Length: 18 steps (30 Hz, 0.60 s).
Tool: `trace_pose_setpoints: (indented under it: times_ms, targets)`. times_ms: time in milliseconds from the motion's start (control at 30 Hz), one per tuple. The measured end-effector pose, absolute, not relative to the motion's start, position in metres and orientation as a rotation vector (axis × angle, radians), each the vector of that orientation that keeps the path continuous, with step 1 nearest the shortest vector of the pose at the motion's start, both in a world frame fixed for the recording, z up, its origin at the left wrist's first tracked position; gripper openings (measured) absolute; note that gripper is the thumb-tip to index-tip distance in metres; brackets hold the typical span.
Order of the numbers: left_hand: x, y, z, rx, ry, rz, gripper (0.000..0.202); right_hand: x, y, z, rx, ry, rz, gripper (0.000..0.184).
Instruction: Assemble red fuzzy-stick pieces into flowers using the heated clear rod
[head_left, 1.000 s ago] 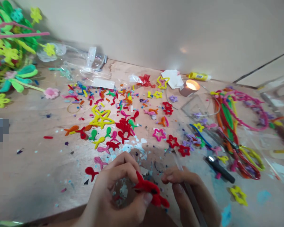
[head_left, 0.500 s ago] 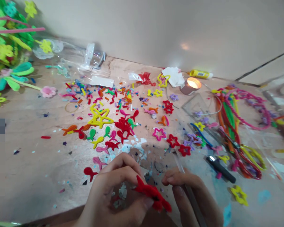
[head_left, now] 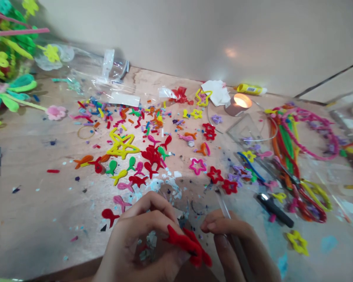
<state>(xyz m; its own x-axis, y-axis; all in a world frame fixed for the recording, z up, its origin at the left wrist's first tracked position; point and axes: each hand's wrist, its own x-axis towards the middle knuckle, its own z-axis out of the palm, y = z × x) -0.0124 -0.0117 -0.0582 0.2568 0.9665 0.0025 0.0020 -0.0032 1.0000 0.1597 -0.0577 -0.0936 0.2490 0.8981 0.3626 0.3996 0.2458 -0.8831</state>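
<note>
Between the thumb and fingers of my left hand (head_left: 147,239) is a red fuzzy pipe-cleaner shape (head_left: 188,246) with pointed ends, tilted down to the right. My right hand (head_left: 238,239) is closed round a slim, see-through rod (head_left: 222,203), whose narrow end points up and away. The rod stays apart from the red shape. Left of my left hand lies a red fish-like pipe-cleaner piece (head_left: 109,216), with a pink one (head_left: 121,203) above it. Red star shapes (head_left: 229,187) rest on the table beyond my right hand.
A lit candle (head_left: 238,105) burns near the wall beside a yellow glue stick (head_left: 251,89). Red-handled scissors (head_left: 312,207) and a black-handled tool (head_left: 275,210) lie at right. Colourful clippings (head_left: 138,117) cover the table's middle. Pipe-cleaner flowers (head_left: 10,94) stand at far left.
The red shape has turned slightly in my left hand, so more of its far part shows. My right hand has barely moved. The view has shifted a little.
</note>
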Motion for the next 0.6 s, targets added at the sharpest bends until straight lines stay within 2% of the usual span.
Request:
trace_pose_setpoints:
  times_ms: [600]
  targets:
    - [-0.0147, -0.0122, -0.0608, 1.452, 1.0, 1.042, 0.009, 0.1624, -0.0602, -0.0888, -1.329, -1.329, 0.679, 0.019]
